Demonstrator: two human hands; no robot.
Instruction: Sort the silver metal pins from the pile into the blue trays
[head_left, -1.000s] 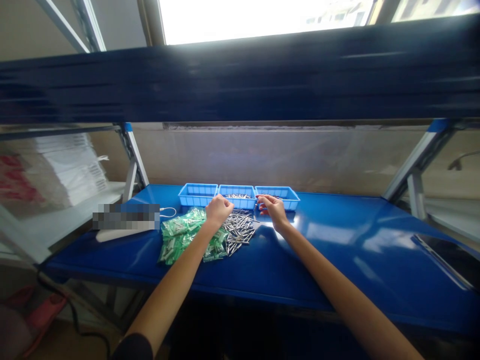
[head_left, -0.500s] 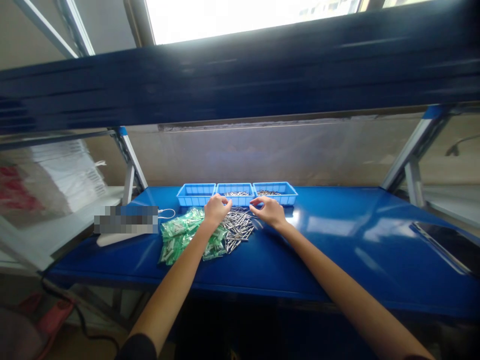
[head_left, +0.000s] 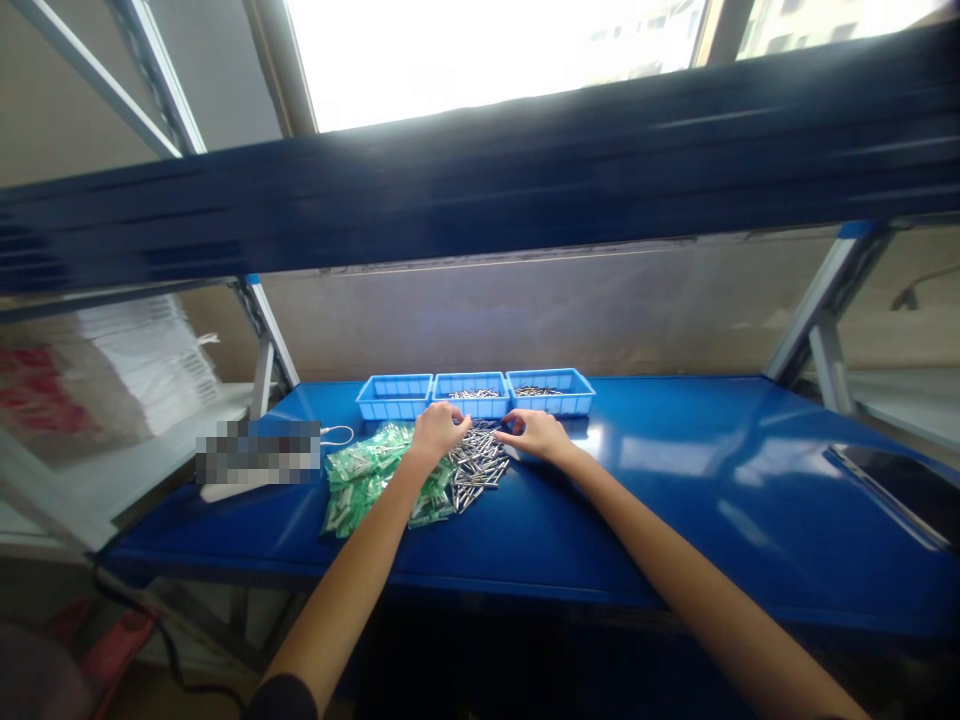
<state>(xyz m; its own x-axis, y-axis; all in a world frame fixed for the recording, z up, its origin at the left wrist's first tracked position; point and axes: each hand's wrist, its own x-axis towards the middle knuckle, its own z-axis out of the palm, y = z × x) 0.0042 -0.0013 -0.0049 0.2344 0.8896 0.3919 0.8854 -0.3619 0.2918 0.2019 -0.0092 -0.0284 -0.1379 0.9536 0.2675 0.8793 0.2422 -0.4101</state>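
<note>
My left hand point(head_left: 439, 430) hovers at the left of a loose pile of slim metal pins point(head_left: 478, 466), its thumb and fingers drawn together. At the pile's right edge, my right hand point(head_left: 538, 436) has its thumb and index finger pinched close. Whatever sits in either pinch is too small to make out. Under and beside my left forearm lie several green-tinted clear bags point(head_left: 364, 475) with small parts inside. Behind the hands stand three joined blue bins: a left bin point(head_left: 394, 410), a middle bin point(head_left: 480, 408) with metal pins, and a right bin point(head_left: 570, 402) holding darker pins.
A pale device point(head_left: 251, 484), partly blurred out, lies at the left of the blue table point(head_left: 637, 540) with a white cable loop point(head_left: 341, 436). A dark phone-like slab point(head_left: 900, 490) rests at the far right. A dark blue shelf beam point(head_left: 480, 190) crosses above.
Both hands have come lower toward the pin pile, and their fingertips are a little nearer each other. The view has tilted slightly upward. Bags and bins stay in place.
</note>
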